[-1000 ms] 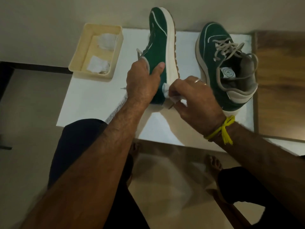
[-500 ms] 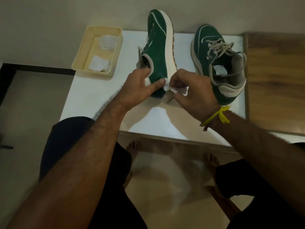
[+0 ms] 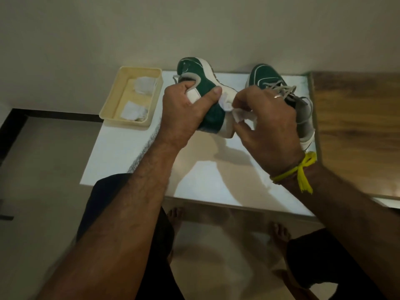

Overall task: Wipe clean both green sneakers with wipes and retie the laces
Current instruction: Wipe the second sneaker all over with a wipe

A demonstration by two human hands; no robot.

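My left hand [image 3: 184,111] grips the heel of one green sneaker [image 3: 201,76], fingers inside the collar and thumb on the green side, holding it tilted up off the white table [image 3: 129,152]. My right hand [image 3: 268,126] pinches a white wipe [image 3: 240,114] against the sneaker's white sole near the heel. The second green sneaker [image 3: 263,75] stands upright on the table at the right, its grey laces loose; my right hand hides much of it.
A cream tray [image 3: 112,98] with two crumpled wipes [image 3: 134,111] sits at the table's back left corner. A wooden surface [image 3: 357,126] adjoins the table on the right. A wall runs behind. My knees and bare feet are below the table's front edge.
The left sneaker has been lifted and tipped heel-up toward me. My left hand shifted its grip into the collar. My right hand with the wipe moved along the sole toward the heel.
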